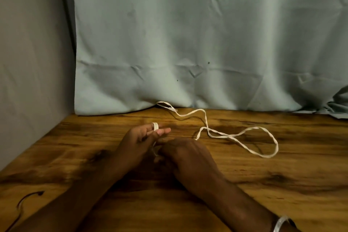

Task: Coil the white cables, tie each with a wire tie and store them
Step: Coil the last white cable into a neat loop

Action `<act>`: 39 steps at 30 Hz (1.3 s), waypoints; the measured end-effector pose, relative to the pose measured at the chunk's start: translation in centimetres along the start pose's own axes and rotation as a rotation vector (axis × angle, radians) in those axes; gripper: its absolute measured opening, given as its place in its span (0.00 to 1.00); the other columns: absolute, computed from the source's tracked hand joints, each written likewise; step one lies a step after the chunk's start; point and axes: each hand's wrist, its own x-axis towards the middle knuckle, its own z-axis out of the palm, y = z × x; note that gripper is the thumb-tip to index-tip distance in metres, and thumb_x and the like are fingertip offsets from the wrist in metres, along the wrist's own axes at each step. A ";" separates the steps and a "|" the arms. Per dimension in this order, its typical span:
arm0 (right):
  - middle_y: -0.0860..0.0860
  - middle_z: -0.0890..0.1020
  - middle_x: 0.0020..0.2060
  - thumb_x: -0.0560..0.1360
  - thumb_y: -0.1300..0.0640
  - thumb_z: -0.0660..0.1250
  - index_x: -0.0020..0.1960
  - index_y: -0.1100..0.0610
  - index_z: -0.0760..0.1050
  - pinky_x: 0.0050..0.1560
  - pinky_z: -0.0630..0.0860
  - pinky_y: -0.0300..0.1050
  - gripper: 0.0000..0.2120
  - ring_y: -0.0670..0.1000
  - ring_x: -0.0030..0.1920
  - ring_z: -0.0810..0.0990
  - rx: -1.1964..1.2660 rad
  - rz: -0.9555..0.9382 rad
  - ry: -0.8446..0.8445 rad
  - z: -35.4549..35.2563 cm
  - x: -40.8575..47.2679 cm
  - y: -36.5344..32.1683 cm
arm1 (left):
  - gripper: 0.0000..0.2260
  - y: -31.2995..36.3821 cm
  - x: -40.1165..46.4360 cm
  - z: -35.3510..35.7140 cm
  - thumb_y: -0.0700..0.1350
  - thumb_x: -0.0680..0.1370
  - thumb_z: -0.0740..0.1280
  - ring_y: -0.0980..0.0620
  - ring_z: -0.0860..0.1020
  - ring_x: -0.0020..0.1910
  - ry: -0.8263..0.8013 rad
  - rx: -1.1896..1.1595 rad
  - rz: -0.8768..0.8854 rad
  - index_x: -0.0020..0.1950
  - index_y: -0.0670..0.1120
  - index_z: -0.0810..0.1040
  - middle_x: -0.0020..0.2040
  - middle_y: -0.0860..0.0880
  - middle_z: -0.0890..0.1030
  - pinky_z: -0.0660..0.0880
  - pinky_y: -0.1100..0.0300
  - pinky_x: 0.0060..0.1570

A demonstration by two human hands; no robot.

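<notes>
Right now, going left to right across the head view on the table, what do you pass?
Dark wire tie → left hand with cable wound on its fingers → right hand → loose loop of the white cable.

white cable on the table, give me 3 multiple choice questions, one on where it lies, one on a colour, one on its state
1. Where does the loose part of the white cable lie?
A. in front of the left hand
B. on the wooden table beyond and to the right of the hands
C. hanging off the table's edge

2. What colour is the cloth hanging behind the table?
A. red
B. black
C. pale blue-green

3. What state is the cable in?
A. fully coiled and tied
B. a few turns wound round the left hand's fingers, the rest loose
C. untouched, wholly loose

Answers:
1 B, the loose loops run from the right hand out to the right and back toward the cloth.
2 C, the draped fabric reads pale blue-green.
3 B, white turns sit on the fingers of the left hand, and long loops lie unwound.
</notes>
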 end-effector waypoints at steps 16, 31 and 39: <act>0.47 0.80 0.37 0.81 0.49 0.65 0.49 0.51 0.76 0.43 0.74 0.53 0.06 0.52 0.37 0.77 0.036 -0.070 0.230 -0.3 0.5 1.3 | 0.19 1.8 -1.6 1.8 0.35 0.82 0.56 0.51 0.75 0.25 -0.232 0.044 -0.128 0.40 0.47 0.81 0.29 0.47 0.80 0.72 0.62 0.30; 0.46 0.73 0.27 0.83 0.37 0.56 0.41 0.45 0.70 0.29 0.71 0.55 0.17 0.50 0.27 0.73 0.294 0.211 0.372 0.0 0.1 3.9 | 0.20 3.3 -3.0 4.1 0.54 0.82 0.60 0.56 0.61 0.18 -0.162 -0.356 -0.201 0.33 0.46 0.72 0.20 0.53 0.62 0.59 0.58 0.30; 0.46 0.80 0.30 0.86 0.45 0.59 0.39 0.51 0.79 0.35 0.73 0.53 0.21 0.47 0.31 0.76 0.592 0.400 0.303 1.5 0.3 4.3 | 0.19 4.0 -2.2 4.0 0.51 0.81 0.62 0.56 0.58 0.19 0.066 -0.637 -0.211 0.32 0.46 0.73 0.21 0.53 0.60 0.64 0.63 0.23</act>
